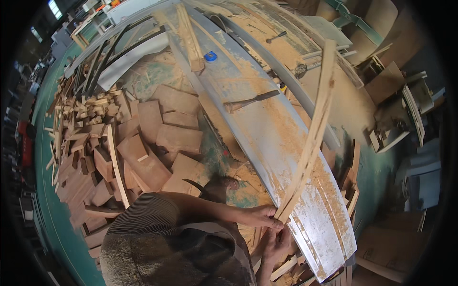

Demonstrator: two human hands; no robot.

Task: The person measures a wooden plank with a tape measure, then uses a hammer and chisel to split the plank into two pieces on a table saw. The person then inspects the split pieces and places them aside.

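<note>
Left hand (263, 216) fingers pinching long wooden strip (312, 143) end, desk (312, 233) near-left edge. Right hand (277, 240) touching same end; its fingers partly hidden, can't tell grip.

The long strip (312, 138) you hold, right of centre, is bare, matt wood with visible grain. At lower right, your metal table top (303, 233) shines smooth between patches of powdery sawdust (325, 185). Panels (179, 139) at left look like dull wood; your striped sleeve (140, 214), bottom left of centre, is cloth.
</note>
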